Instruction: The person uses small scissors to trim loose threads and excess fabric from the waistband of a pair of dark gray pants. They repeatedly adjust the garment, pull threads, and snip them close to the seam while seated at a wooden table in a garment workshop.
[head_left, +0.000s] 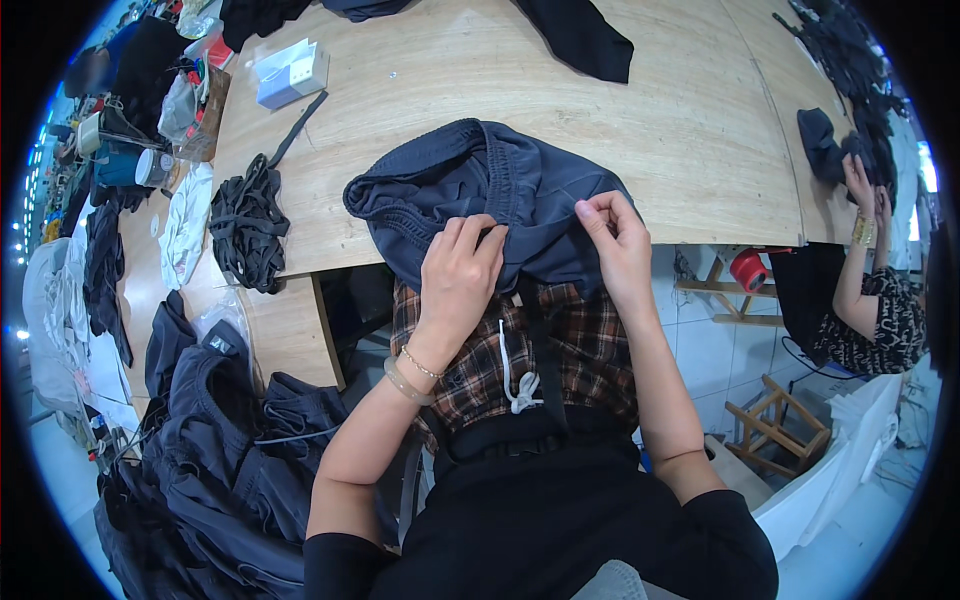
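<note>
A dark blue garment with a gathered elastic waistband [500, 165] lies over the table's near edge and hangs onto my lap. My left hand [463, 265] is closed on the waistband's near side, fingers bent over the gathered edge. To its right, my right hand [620, 245] pinches the cloth of the same garment between thumb and forefinger. The waist opening faces left, and its inside shows. Below the hands is brown plaid cloth with a knotted white drawstring [522, 390] over my lap.
A tissue box [290, 75] and a bundle of black strips [248, 225] are on the wooden table [690, 130]. Dark garments [220, 430] are piled at my left. At right, another person [865, 300] handles dark cloth near a wooden stool [778, 425].
</note>
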